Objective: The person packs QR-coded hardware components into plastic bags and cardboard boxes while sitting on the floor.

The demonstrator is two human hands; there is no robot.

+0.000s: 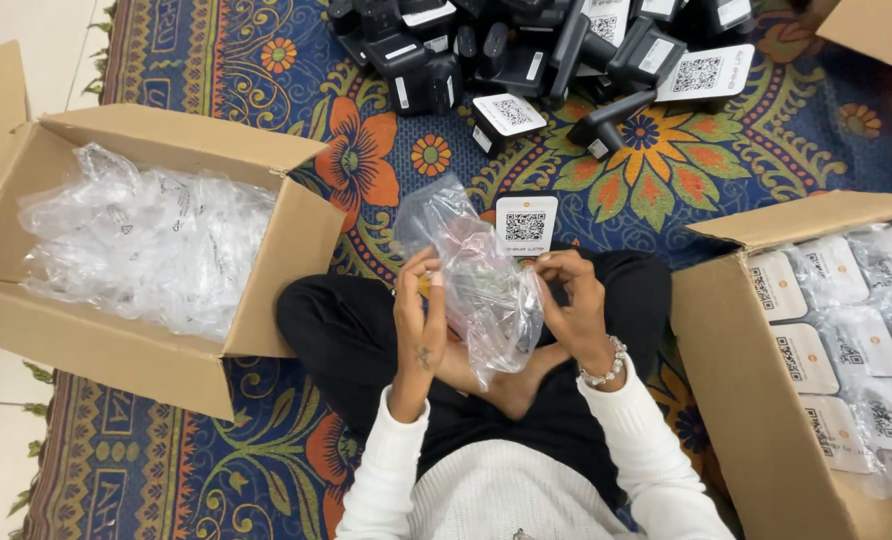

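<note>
I sit cross-legged on a patterned rug. A clear plastic bag [476, 280] hangs between my hands above my lap. My left hand [421, 320] pinches its left edge and my right hand [574, 300] pinches its right edge near the top. A small white-faced device with a square code [526, 224] stands just behind the bag, by my right fingers. Whether anything is inside the bag I cannot tell.
An open cardboard box [296, 240] of empty clear bags stands at my left. Another open box [736, 380] at my right holds several bagged white devices. A pile of black devices [526, 55] with white code faces lies ahead on the rug [686, 160].
</note>
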